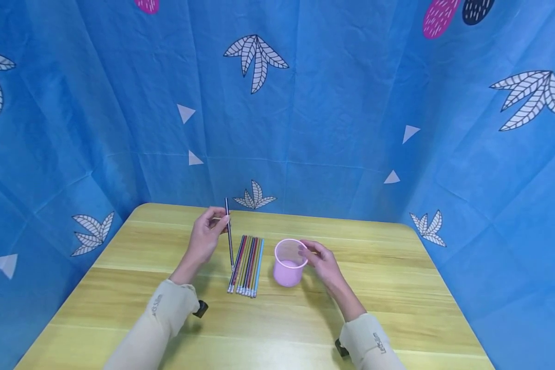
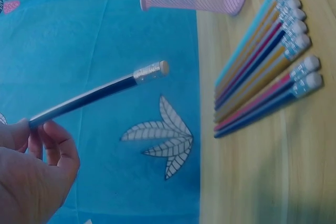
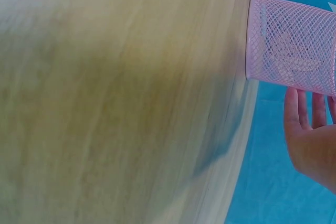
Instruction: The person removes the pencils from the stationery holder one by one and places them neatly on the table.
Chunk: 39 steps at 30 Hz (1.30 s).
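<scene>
My left hand [image 1: 205, 236] pinches a dark striped pencil [image 1: 229, 234] by its upper part. The pencil stands nearly upright in the head view, its eraser end down, just left of a row of pencils [image 1: 248, 267]. In the left wrist view, the held pencil [image 2: 89, 98] shows a silver ferrule and a pale eraser. A pink mesh pen holder [image 1: 287, 275] stands upright to the right of the row. My right hand [image 1: 324, 264] holds its right side near the rim, thumb in front. The right wrist view shows fingers [image 3: 292, 109] against the mesh wall; the thumb is hidden there.
The pencils in the row lie side by side on the wooden table [image 1: 388, 288], erasers toward me. A blue patterned cloth [image 1: 333, 128] hangs behind the table and along both sides.
</scene>
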{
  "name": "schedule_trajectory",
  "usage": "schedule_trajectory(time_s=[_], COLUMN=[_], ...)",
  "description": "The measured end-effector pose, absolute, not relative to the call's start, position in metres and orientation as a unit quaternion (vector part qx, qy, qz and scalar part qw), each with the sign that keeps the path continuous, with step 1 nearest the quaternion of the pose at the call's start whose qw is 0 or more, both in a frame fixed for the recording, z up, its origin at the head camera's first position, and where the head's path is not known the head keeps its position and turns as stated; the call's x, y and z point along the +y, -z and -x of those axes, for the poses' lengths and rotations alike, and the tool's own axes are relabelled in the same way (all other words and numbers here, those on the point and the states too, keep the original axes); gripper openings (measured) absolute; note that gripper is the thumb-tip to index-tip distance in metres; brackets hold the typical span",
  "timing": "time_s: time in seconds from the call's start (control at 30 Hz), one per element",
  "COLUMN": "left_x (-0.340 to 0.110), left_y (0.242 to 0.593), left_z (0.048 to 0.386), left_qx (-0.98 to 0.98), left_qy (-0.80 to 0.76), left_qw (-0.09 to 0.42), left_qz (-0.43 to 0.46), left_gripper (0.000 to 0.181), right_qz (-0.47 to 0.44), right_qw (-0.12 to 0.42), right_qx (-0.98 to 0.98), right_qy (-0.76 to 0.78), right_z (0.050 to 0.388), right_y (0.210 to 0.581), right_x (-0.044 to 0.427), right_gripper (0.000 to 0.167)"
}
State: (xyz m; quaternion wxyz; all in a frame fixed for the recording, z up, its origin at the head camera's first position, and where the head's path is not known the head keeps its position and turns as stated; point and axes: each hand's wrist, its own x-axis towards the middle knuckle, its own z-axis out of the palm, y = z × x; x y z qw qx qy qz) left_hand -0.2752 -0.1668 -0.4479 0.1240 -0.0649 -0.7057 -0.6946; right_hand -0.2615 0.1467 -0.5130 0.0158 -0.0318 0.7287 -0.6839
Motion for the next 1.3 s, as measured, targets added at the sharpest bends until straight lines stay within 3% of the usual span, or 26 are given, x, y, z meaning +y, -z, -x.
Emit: schedule_trajectory(time_s=[0.9, 1.3], left_x=[-0.185, -0.182], left_y=[0.478, 0.491], left_z=[0.293, 0.301], left_qx=[-0.768, -0.791], left_qy=[0.639, 0.61], left_qw=[0.045, 0.039], left_qz=[-0.016, -0.035], left_gripper=[0.028, 0.025], right_qz=[0.032, 0.035], right_qw=[0.017, 0.017], right_qx=[0.727, 0.727], right_qy=[0.686, 0.686], right_z=[0.261, 0.261], right_y=[0.514, 0.513], right_x=[0.147, 0.147], right_gripper=[0.038, 0.036])
